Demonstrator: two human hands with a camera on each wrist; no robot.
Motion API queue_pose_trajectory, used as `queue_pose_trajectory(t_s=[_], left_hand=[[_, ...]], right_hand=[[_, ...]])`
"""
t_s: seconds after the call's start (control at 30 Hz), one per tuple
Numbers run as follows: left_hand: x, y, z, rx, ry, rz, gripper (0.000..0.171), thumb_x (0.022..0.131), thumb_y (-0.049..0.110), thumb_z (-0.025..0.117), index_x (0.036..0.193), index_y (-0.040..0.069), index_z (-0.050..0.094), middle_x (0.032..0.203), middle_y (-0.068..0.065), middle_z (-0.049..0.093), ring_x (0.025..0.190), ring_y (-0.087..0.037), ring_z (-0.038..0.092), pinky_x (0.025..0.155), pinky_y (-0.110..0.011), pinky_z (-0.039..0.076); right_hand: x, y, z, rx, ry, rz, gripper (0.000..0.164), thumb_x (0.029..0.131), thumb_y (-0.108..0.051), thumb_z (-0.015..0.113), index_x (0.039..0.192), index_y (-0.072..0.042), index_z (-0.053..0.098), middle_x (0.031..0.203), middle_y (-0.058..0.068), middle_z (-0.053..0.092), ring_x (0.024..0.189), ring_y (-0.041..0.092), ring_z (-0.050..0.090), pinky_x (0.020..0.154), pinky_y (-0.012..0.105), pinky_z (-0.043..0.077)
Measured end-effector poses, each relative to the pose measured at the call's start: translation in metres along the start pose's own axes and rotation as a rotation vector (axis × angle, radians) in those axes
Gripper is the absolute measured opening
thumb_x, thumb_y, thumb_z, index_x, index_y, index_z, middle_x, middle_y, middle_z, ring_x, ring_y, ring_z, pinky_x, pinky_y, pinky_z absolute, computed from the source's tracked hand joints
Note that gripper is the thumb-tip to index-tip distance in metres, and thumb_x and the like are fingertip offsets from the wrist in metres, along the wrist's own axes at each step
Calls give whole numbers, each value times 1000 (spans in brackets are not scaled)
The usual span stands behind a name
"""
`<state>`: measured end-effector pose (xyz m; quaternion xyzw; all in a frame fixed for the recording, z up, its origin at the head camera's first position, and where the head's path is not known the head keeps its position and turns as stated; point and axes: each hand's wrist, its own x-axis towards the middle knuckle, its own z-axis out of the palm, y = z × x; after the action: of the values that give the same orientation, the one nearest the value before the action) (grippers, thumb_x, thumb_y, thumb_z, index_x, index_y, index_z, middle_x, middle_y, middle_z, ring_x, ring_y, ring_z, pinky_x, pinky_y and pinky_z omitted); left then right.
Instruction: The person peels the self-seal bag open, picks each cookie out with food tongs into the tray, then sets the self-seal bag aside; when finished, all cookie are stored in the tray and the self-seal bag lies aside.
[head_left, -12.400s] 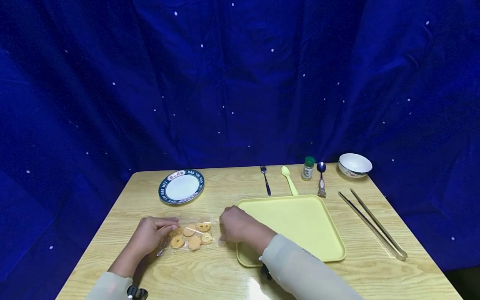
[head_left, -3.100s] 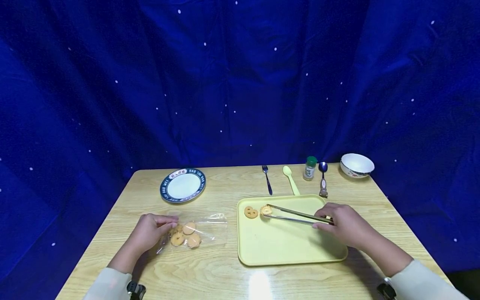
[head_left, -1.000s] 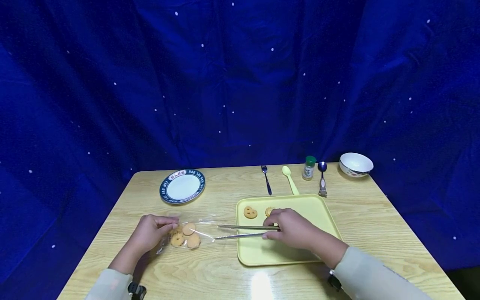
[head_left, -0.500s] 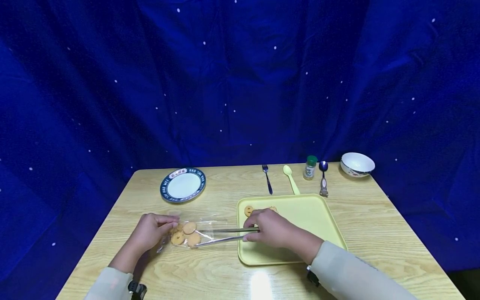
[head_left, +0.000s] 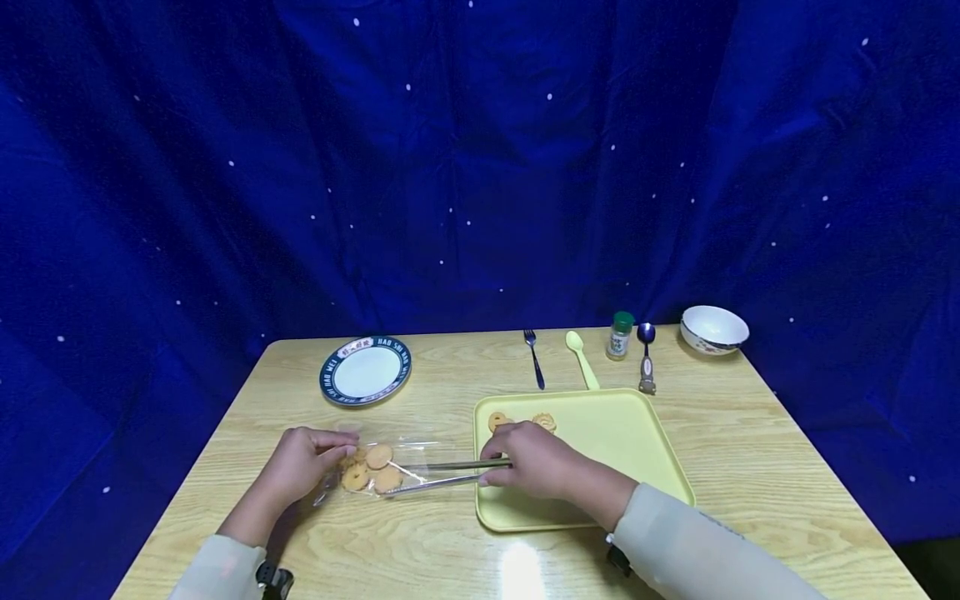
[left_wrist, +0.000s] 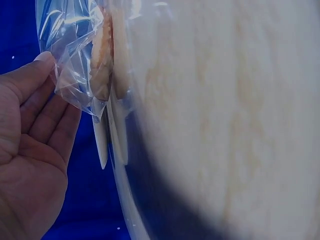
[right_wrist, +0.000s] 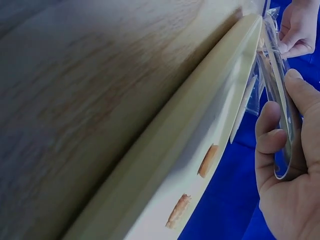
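Clear plastic film makes up the bag (head_left: 414, 452), which lies on the table (head_left: 375, 554) just left of the tray (head_left: 626, 433), with several cookies (head_left: 387, 479) bunched at its end farther from the tray. Left of the tray, the left hand (head_left: 296, 467) pinches that far end of the film between thumb and fingers. Over the tray's left side, the right hand (head_left: 528, 457) is curled round the metal tongs (head_left: 450, 481), whose arms stand parted, reaching left past the tray's rim to the bag; whether their tips touch a cookie I cannot tell. Two more cookies (head_left: 544, 422) lie inside the tray toward its back left, one partly hidden by the right hand. Judging by looks, the cookies should be light, dry and brittle — a hard squeeze could crack or crumble them — so the best hold is a gentle one across opposite edges, with the tips set level on both sides. Film like this is likely limp and slippery, apt to slide along with a cookie — hence a firm pinch at the end away from the tray suits it.
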<state>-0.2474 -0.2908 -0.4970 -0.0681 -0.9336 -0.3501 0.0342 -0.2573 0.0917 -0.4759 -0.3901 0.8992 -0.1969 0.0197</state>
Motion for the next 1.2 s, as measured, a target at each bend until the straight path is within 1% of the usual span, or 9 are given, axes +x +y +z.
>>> queue_pose_trajectory(t_s=[0.17,0.27,0.5,0.53,0.63,0.77,0.83,0.93,1.2], left_hand=[[0,2,-1,-2,-9,1,16,95,20,74,106,12,81,115,-4,77,116,-30,70,100,-48,57],[0,2,-1,1,-11,8,16,95,19,74,107,11,81,116,-4,77,116,-29,70,100,-48,57],[0,1,0,-11,-16,15,16,95,18,74,107,11,81,116,-4,77,115,-29,71,98,-45,58],[1,1,0,-12,-17,13,17,95,18,74,107,11,81,116,-4,77,115,-29,71,98,-45,58],[1,1,-1,-17,-18,8,17,95,18,74,108,11,81,116,-4,77,116,-29,70,99,-46,57],[0,2,-3,-15,-22,4,17,95,18,74,108,10,81,115,-5,77,117,-30,70,100,-48,56],[0,2,-3,-14,-25,2,17,95,19,73,108,10,81,115,-5,77,117,-30,70,100,-48,57],[1,2,-3,-14,-26,-2,17,95,19,73,107,11,81,115,-5,77,117,-30,70,100,-47,57],[0,0,-3,-13,-16,-12,17,95,21,74,107,12,81,115,-4,78,116,-29,70,100,-46,57]], right_hand=[[-5,3,-1,19,20,-5,31,93,-42,75,109,-16,78,105,-6,75,97,8,70,89,29,59],[-11,6,-3,41,30,3,29,92,-41,75,108,-17,78,104,-6,75,95,7,69,89,31,59],[-34,23,-14,42,121,11,22,91,-39,78,103,-22,78,97,-15,71,86,-2,63,90,32,59],[-39,26,-17,39,138,12,21,90,-39,78,102,-22,78,96,-16,71,87,-2,64,93,32,58],[-54,36,-22,36,192,15,20,90,-38,79,101,-22,78,96,-17,71,88,-3,65,91,31,59],[-78,50,-32,47,260,33,20,90,-37,79,99,-20,78,94,-15,72,87,-1,65,76,26,58],[-91,56,-38,36,290,54,18,89,-37,79,98,-21,77,92,-15,72,86,-1,65,73,25,58],[-111,66,-49,-5,336,90,16,87,-34,82,97,-22,77,91,-16,71,85,-2,65,73,24,58],[-165,96,-69,-125,440,172,18,80,-22,88,93,-21,76,88,-15,71,74,-6,58,61,21,52]])
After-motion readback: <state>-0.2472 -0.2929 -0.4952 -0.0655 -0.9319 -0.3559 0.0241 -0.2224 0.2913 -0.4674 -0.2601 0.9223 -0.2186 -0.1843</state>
